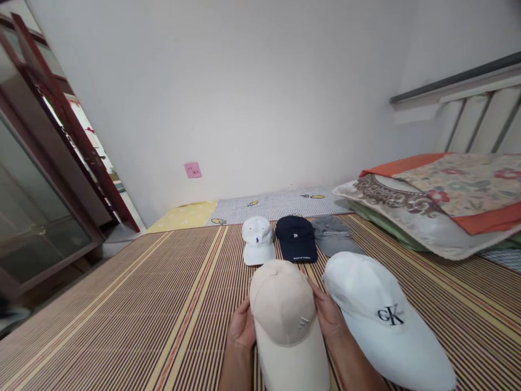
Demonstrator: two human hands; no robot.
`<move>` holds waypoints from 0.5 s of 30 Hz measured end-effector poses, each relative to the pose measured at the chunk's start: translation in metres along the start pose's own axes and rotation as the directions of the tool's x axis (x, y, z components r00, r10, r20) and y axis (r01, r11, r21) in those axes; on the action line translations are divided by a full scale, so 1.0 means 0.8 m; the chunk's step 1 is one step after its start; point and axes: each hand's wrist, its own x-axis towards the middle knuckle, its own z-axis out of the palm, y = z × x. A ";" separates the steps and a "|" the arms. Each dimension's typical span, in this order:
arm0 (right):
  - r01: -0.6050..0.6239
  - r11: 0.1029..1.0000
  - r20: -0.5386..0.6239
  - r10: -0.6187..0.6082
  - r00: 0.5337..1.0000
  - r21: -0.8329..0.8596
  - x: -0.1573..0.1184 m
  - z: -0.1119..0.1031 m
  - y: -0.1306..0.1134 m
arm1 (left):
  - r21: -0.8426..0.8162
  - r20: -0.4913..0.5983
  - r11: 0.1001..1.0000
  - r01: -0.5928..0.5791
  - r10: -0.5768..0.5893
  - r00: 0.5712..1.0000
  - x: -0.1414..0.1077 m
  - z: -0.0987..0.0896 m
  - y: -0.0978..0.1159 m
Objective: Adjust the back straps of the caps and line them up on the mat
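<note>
A beige baseball cap [280, 304] is between my two hands, its brim pointing toward me. My left hand [242, 326] grips its left side, and my right hand [325, 307] grips the right side; the cap partly hides the fingers of both. Just right of my right hand lies a white cap [366, 288] with black "CK" lettering. Behind the beige cap sit a smaller-looking white cap [258, 239] with a dark logo, a navy cap [296, 236] and a grey cap [334, 236], side by side in a row.
A striped bamboo mat [163, 288] covers the bed. Pillows [407, 212] are stacked at the right, near a radiator [472, 119]. Checked cloth [277, 203] runs along the wall, which has a pink note [192, 170]. A glass-fronted cabinet [36, 217] stands at the left.
</note>
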 end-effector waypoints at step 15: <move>-0.076 0.997 -0.033 0.076 0.997 0.013 0.019 -0.019 0.004 | 0.022 -0.066 0.999 -0.048 0.050 0.997 0.007 0.011 -0.001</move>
